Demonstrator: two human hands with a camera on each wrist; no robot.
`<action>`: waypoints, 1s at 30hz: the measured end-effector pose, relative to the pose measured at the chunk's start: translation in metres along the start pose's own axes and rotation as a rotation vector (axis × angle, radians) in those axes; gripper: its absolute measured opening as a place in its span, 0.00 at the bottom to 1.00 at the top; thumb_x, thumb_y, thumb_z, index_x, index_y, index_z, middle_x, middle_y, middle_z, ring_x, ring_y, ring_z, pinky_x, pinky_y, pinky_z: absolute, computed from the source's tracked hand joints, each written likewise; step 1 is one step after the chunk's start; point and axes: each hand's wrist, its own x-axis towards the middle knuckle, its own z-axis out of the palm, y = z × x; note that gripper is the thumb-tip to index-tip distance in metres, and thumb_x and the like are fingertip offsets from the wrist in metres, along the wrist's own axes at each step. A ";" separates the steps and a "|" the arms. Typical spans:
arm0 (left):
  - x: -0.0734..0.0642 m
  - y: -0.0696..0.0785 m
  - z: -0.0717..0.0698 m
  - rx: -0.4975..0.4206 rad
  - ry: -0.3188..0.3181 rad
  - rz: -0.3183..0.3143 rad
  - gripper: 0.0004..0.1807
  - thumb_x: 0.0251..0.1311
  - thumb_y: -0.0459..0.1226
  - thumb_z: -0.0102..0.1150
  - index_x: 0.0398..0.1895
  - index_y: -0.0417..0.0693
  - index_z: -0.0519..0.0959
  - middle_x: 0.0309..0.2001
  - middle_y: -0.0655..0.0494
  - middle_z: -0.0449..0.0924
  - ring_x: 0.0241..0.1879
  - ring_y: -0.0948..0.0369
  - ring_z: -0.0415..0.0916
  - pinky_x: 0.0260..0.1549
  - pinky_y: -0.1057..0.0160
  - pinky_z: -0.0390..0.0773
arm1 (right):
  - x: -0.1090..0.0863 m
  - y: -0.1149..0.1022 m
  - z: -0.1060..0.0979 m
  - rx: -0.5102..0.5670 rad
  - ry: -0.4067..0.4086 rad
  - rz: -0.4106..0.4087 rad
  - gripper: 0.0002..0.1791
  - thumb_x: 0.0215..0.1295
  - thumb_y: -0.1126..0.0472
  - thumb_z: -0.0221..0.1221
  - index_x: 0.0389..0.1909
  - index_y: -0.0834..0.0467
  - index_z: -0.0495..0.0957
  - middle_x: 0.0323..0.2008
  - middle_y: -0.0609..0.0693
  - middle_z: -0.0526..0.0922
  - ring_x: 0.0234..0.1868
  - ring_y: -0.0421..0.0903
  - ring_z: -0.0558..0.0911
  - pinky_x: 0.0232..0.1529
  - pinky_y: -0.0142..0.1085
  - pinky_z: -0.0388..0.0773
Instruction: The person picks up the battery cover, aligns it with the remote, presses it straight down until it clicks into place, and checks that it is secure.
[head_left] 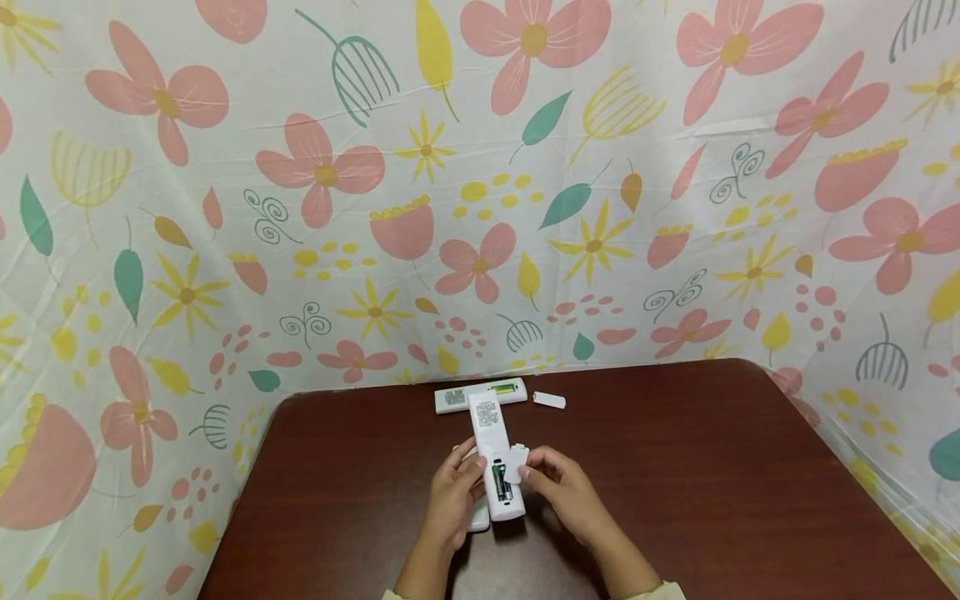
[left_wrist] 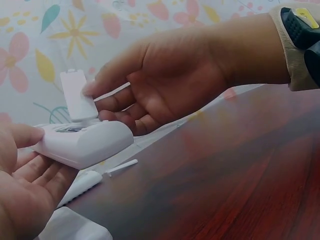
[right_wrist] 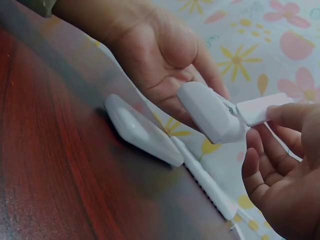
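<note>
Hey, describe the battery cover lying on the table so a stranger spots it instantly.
On the brown table, near its back edge, lies a white remote with a battery showing. The small white cover lies just to its right. Unlike the other cover, pinched in the right hand, it lies loose.

Far remote [head_left: 462,399] on table [head_left: 675,467] (behind held remote [head_left: 492,442]), 1 cover [head_left: 550,401] at right
</note>
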 end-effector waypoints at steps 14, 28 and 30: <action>-0.003 -0.004 0.004 -0.003 0.013 -0.024 0.29 0.73 0.36 0.54 0.73 0.31 0.63 0.58 0.47 0.82 0.50 0.65 0.81 0.51 0.65 0.81 | -0.004 0.005 -0.004 -0.044 -0.116 -0.175 0.26 0.68 0.64 0.63 0.66 0.58 0.73 0.38 0.61 0.82 0.37 0.39 0.81 0.40 0.30 0.80; -0.002 -0.004 0.008 0.013 0.002 -0.054 0.30 0.73 0.35 0.53 0.75 0.34 0.61 0.61 0.42 0.80 0.51 0.64 0.81 0.52 0.65 0.80 | -0.003 0.007 -0.003 -0.082 -0.152 -0.223 0.21 0.68 0.65 0.63 0.62 0.57 0.77 0.37 0.61 0.81 0.34 0.37 0.78 0.35 0.31 0.78; -0.002 -0.004 0.009 0.015 0.004 -0.054 0.30 0.73 0.35 0.53 0.75 0.34 0.61 0.60 0.42 0.80 0.51 0.64 0.81 0.51 0.65 0.81 | -0.003 0.006 -0.003 -0.089 -0.149 -0.214 0.20 0.68 0.65 0.63 0.61 0.57 0.78 0.37 0.60 0.81 0.34 0.37 0.78 0.35 0.31 0.78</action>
